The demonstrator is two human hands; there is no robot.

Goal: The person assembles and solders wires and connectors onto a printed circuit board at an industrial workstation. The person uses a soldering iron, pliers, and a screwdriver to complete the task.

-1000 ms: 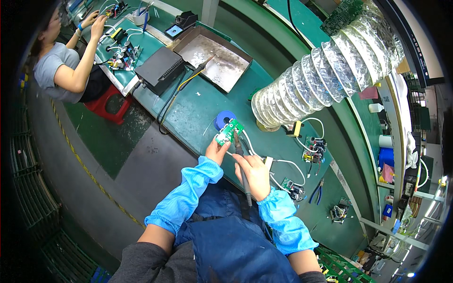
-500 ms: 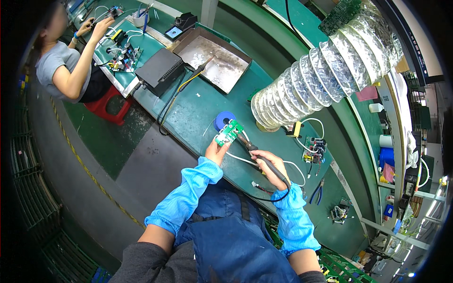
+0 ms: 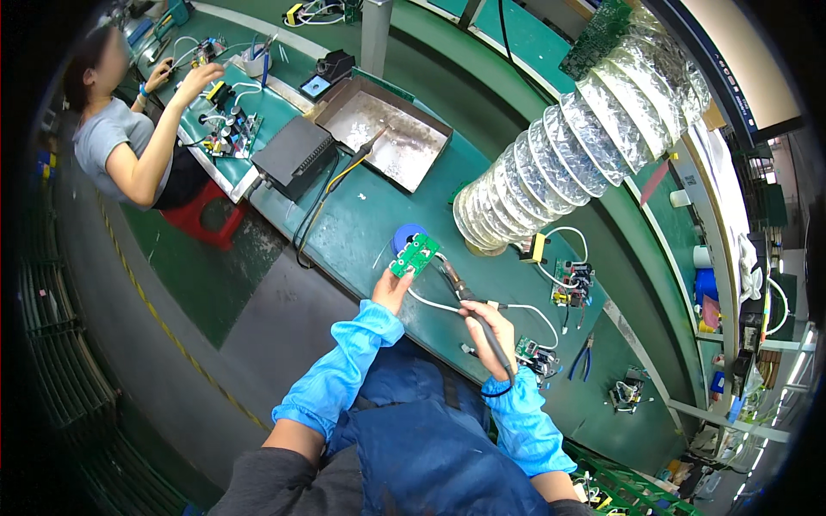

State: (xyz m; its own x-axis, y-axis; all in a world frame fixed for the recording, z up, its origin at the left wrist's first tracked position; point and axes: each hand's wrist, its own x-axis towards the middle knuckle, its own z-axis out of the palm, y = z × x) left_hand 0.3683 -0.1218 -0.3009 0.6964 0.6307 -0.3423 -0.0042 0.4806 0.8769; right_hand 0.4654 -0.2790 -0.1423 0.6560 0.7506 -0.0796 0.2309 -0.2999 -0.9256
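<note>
My left hand (image 3: 393, 289) grips a green circuit board (image 3: 416, 255) by its near edge, its fingers closed on it. Behind the board, partly covered, lies a blue spool (image 3: 404, 234). In my right hand (image 3: 492, 334) is a soldering iron (image 3: 459, 285), held like a pen, with its tip pointing toward the board but apart from it. A white cable (image 3: 430, 302) runs under the iron, between both hands. Just right of my right hand, partly hidden by it, sits another board with components (image 3: 540, 358).
A metal tray (image 3: 430, 159) holds a second soldering iron (image 3: 366, 149) resting over its edge, beside a black box (image 3: 293, 155). A foil duct (image 3: 551, 165) reaches down to the bench. Pliers (image 3: 582, 359) and assembled boards (image 3: 574, 284) lie right. Another person (image 3: 125, 142) sits far left.
My right hand has drawn the soldering iron back from the board. The board in my left hand now shows more of its face. The view has shifted, exposing the board beside my right hand.
</note>
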